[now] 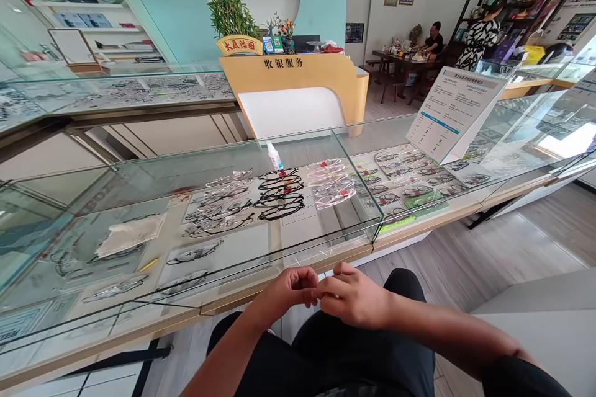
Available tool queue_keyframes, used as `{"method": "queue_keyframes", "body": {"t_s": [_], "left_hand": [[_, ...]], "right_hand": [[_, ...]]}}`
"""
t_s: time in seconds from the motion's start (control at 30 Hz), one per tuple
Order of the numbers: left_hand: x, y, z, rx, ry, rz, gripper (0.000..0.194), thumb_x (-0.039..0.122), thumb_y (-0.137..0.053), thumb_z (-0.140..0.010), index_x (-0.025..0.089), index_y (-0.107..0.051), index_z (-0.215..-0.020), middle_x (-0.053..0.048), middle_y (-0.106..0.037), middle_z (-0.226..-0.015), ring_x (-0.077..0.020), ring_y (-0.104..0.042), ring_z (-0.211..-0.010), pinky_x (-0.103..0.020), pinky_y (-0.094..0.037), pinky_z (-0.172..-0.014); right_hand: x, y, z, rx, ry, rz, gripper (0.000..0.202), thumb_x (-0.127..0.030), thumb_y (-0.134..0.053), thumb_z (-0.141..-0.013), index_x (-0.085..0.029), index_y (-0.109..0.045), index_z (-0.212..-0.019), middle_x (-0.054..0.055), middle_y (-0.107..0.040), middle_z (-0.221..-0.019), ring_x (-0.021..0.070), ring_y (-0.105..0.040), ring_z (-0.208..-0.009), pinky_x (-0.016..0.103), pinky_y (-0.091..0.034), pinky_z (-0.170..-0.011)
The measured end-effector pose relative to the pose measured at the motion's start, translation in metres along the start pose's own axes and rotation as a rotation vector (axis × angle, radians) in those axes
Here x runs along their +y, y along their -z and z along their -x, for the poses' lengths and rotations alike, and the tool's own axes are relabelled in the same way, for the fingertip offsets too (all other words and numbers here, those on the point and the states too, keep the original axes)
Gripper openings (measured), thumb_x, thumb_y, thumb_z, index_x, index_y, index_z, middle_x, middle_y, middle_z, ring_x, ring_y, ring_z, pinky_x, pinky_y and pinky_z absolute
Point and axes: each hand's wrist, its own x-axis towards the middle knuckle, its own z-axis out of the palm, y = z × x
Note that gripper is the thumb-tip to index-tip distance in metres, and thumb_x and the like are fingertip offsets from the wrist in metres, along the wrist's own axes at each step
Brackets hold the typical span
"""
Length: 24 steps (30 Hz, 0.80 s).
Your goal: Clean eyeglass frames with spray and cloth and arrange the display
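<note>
My left hand (292, 288) and my right hand (351, 296) meet above my lap, just in front of the display counter's edge (274, 282). Both have their fingers curled in a pinch, fingertips touching or almost touching. Whatever lies between them is too small or too hidden to make out. Close beyond the hands, a few thin whitish strips (314, 255) show near the counter's front. On the counter are rows of eyeglasses, among them black frames (280, 193) and pale pink frames (333, 183). A small white bottle (274, 156) stands behind the black ones.
A crumpled cloth (130, 234) and a yellow stick (149, 264) are at the left of the glass counter. A folded sign (449, 113) stands at the right. Across from me is a cashier desk (293, 65). Two people (482, 37) are in the background.
</note>
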Motion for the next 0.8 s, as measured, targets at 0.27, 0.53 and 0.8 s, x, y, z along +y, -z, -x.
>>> {"method": "queue_keyframes", "body": {"t_s": [0.27,0.53,0.8], "left_hand": [[-0.012,0.008,-0.003,-0.083,0.203,-0.213,0.048,0.058,-0.103,-0.069,0.019,-0.083,-0.09,-0.003,-0.077,-0.079,-0.0166,-0.065,-0.073,-0.029,-0.048,-0.073],[-0.017,0.004,-0.008,-0.066,0.205,-0.272,0.043,0.055,-0.101,-0.07,0.02,-0.081,-0.083,-0.001,-0.072,-0.071,-0.0168,-0.063,-0.07,-0.028,-0.045,-0.068],[0.005,-0.003,-0.012,0.031,0.089,-0.259,0.047,0.061,-0.099,-0.072,0.02,-0.076,-0.079,-0.002,-0.072,-0.07,-0.0175,-0.061,-0.069,-0.031,-0.046,-0.07]], "right_hand": [[-0.003,0.002,0.003,-0.172,0.255,0.011,0.019,-0.015,-0.065,-0.11,-0.021,-0.073,-0.093,0.005,-0.081,-0.117,0.0125,-0.062,-0.075,0.032,-0.049,-0.075],[-0.002,0.001,0.01,-0.244,0.255,-0.005,0.02,-0.015,-0.062,-0.112,-0.02,-0.073,-0.095,0.008,-0.08,-0.122,0.0127,-0.063,-0.076,0.033,-0.048,-0.075],[0.008,0.007,0.011,-0.226,0.105,0.052,0.014,-0.013,-0.065,-0.111,-0.019,-0.072,-0.102,0.005,-0.079,-0.111,0.0146,-0.06,-0.075,0.037,-0.045,-0.078]]}}
